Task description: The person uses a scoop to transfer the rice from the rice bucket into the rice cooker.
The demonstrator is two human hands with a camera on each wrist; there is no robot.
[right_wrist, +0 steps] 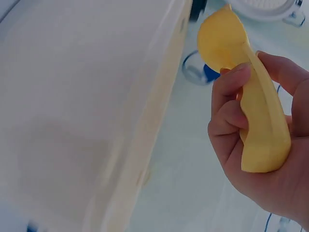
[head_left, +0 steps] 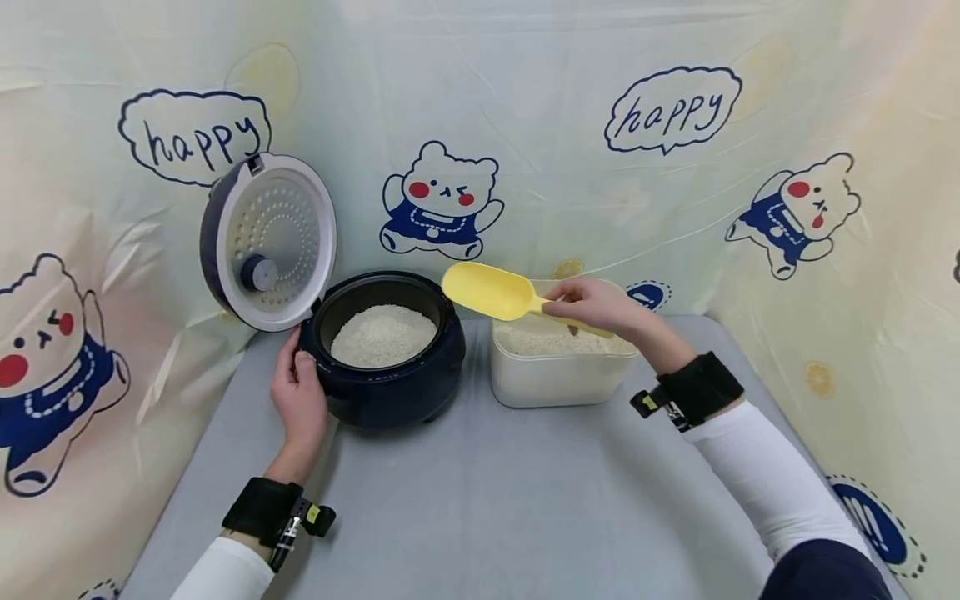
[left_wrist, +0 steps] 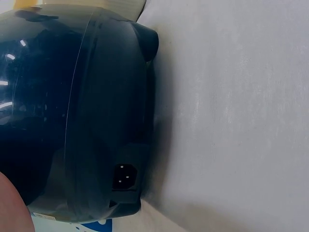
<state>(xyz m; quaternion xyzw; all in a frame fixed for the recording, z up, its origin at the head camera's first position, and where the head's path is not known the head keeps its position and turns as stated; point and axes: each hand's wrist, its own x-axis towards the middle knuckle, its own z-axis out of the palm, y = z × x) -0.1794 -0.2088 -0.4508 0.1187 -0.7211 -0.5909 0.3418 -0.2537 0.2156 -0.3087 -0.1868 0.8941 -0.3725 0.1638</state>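
right hand [head_left: 592, 304] grips the yellow scoop [head_left: 495, 292] over the rice tub [head_left: 558, 379]; left hand [head_left: 298, 392] rests flat against the cooker [head_left: 386, 379].

Yellow scoop [head_left: 491, 292] and dark blue rice cooker [head_left: 390, 367]

We see the scoop empty, held level between cooker and container; the cooker sits left, lid [head_left: 266, 242] upright, white rice [head_left: 382, 335] inside.

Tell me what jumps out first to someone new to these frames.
The yellow scoop, held by the right hand in mid-air between the rice cooker and the white rice container. Next, the cooker's open lid standing up at left, white rice in the pot, with the left hand against the cooker's side.
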